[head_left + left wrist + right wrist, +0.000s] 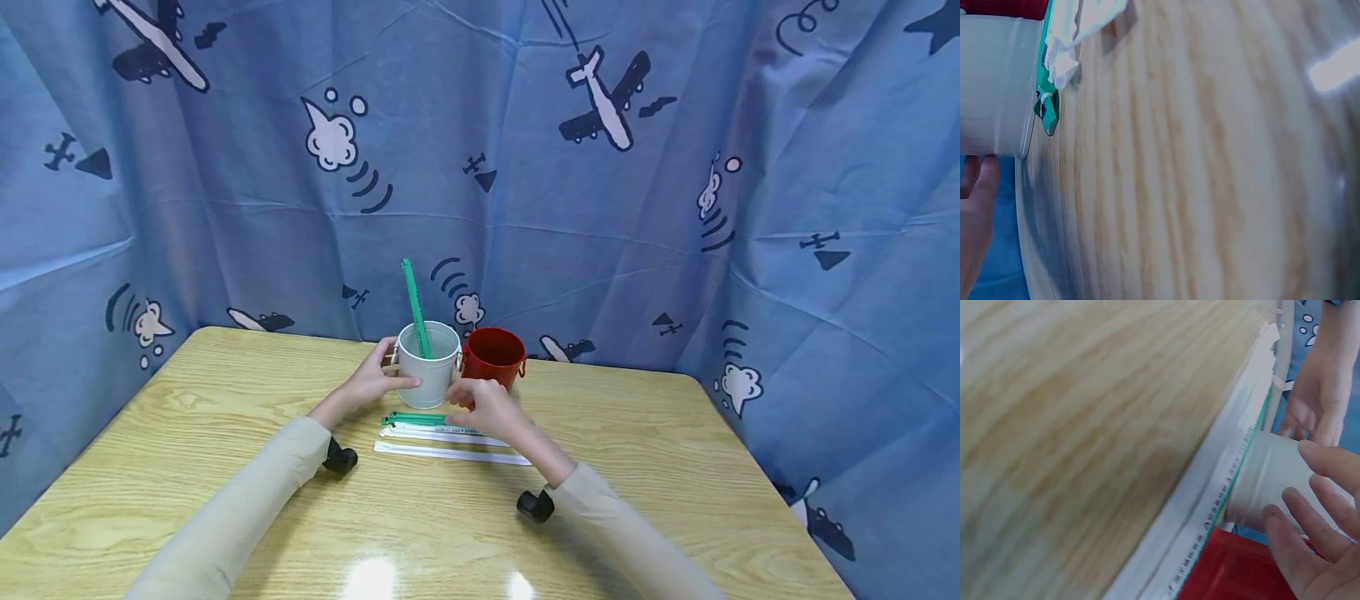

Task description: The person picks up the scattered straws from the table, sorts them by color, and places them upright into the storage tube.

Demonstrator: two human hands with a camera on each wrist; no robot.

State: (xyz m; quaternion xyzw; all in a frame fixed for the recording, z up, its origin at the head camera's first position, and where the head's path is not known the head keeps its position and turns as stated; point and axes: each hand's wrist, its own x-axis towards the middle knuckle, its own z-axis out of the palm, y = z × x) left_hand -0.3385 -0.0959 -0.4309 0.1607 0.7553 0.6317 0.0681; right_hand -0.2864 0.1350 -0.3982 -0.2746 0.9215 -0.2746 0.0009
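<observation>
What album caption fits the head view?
Left hand holding the white bucket, a green stick inside; right hand near more sticks.

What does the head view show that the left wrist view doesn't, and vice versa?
Head only: right hand, leaning green packet in the white bucket, sleeves, wrist cameras.
Left wrist only: no extra object, just close detail of a lying green packet's end.
Both: left hand, white bucket, red bucket, lying packets, table, curtain.
</observation>
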